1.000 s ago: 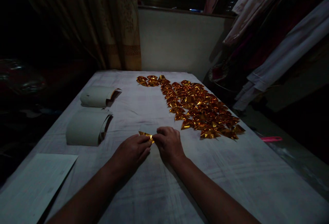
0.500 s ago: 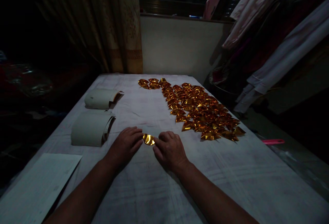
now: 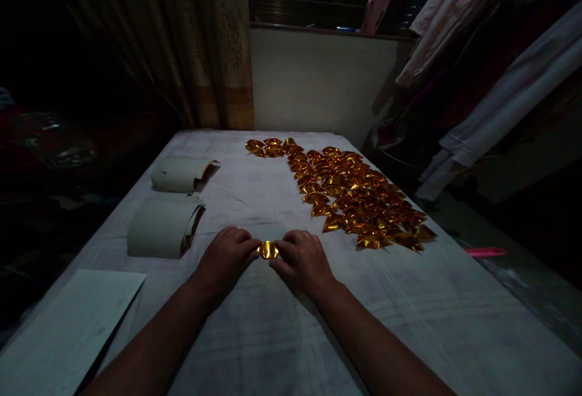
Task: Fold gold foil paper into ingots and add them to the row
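Between my two hands is a small folded gold foil paper ingot (image 3: 268,250), just above or on the tablecloth. My left hand (image 3: 231,256) pinches its left end between thumb and fingers. At the right end, my right hand (image 3: 302,259) grips it the same way, its fingers curled. The ends of the ingot are hidden under my fingertips. To the right lies a large spread of similar gold foil ingots (image 3: 354,193), laid close together, with several more reaching toward the far edge.
Two curved stacks of pale-backed sheets (image 3: 159,226) lie to the left. Nearer, a flat pale sheet or stack (image 3: 68,317) sits at the left edge. A plaid cloth (image 3: 254,335) covers the table. Behind are a curtain (image 3: 213,50) and, at right, hanging clothes (image 3: 509,93).
My left hand has shifted slightly right, and its thumb and fingers have closed on the left end of the ingot. The ingot now looks more level and sits slightly farther right.
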`<state>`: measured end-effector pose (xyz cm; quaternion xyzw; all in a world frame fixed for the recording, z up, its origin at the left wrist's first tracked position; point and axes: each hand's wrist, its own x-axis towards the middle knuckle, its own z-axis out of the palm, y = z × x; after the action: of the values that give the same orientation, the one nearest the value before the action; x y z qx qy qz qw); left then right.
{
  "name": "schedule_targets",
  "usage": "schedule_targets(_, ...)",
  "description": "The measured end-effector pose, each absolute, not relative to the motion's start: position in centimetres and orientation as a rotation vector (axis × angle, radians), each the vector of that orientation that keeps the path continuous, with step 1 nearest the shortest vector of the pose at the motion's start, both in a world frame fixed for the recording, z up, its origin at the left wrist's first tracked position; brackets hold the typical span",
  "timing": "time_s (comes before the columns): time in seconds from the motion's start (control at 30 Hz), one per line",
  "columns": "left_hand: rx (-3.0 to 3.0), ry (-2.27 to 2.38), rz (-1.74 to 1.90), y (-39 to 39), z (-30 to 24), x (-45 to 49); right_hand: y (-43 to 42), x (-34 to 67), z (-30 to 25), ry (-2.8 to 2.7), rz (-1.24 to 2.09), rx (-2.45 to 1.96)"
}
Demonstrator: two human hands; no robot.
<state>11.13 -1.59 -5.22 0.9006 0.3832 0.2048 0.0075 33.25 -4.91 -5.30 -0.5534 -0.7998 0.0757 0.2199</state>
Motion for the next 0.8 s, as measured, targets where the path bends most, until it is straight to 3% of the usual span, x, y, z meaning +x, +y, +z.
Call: schedule_targets(0.8,2.768,1.189,0.605,-2.7,-4.8,11.9,-4.6,34.2,-6.1,-2.257,0.171,-1.429)
